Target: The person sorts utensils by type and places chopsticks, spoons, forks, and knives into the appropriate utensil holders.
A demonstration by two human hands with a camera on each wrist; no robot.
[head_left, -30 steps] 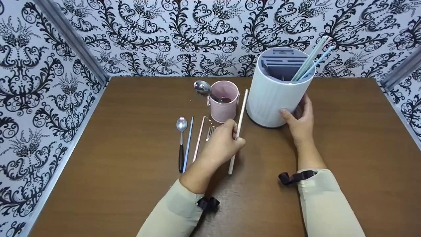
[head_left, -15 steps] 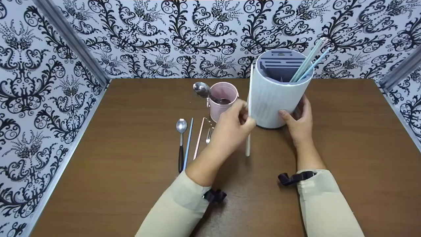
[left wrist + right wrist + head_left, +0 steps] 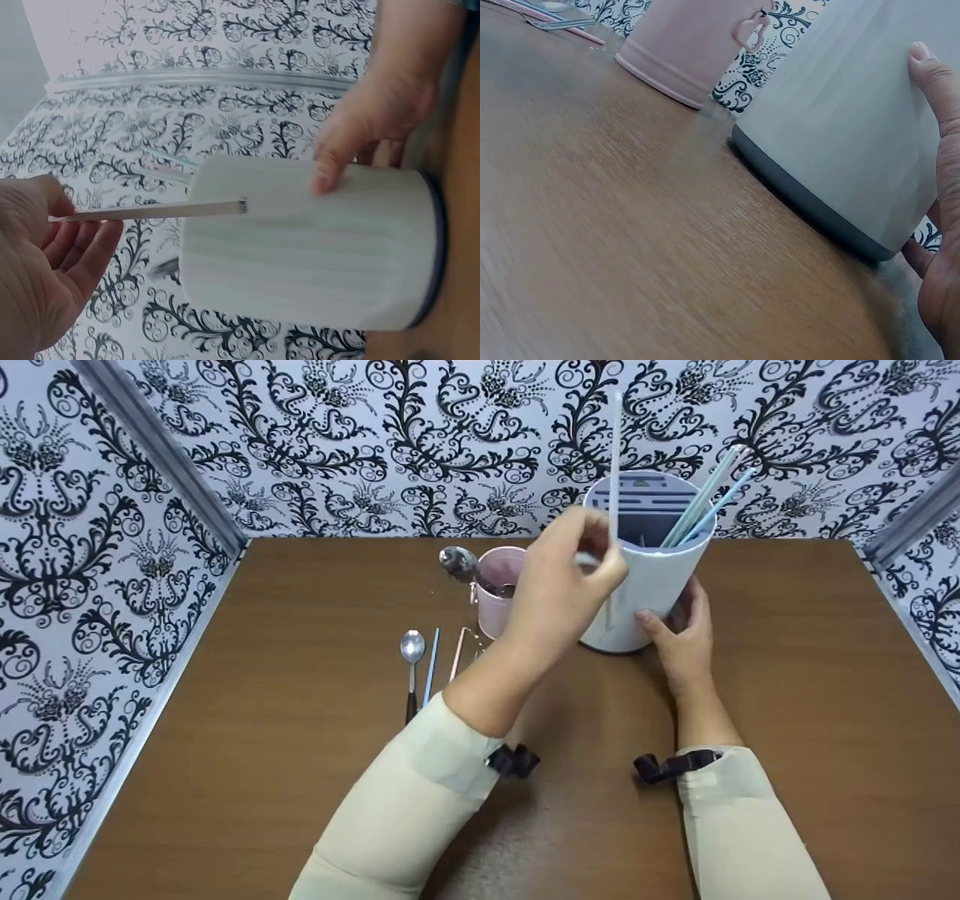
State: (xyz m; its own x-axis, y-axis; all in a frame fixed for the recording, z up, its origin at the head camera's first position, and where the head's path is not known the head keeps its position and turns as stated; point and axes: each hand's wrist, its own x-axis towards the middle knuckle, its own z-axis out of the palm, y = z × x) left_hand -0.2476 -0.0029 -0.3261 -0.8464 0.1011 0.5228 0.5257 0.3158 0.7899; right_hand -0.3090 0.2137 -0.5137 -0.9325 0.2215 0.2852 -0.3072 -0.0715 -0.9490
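While the right hand (image 3: 686,649) grips the white holder (image 3: 652,592), fingers (image 3: 699,604) curled round it, left hand (image 3: 559,577) pinches a pale stick (image 3: 616,457) before it, pink cup (image 3: 493,611) left of the holder.

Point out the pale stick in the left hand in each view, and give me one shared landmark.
Head: the pale stick is right of centre, rising toward the top edge, pinched by the left hand.
Left wrist: pale stick nearly level, left of centre.
Right wrist: not in it.
Shared landmark: the white holder.
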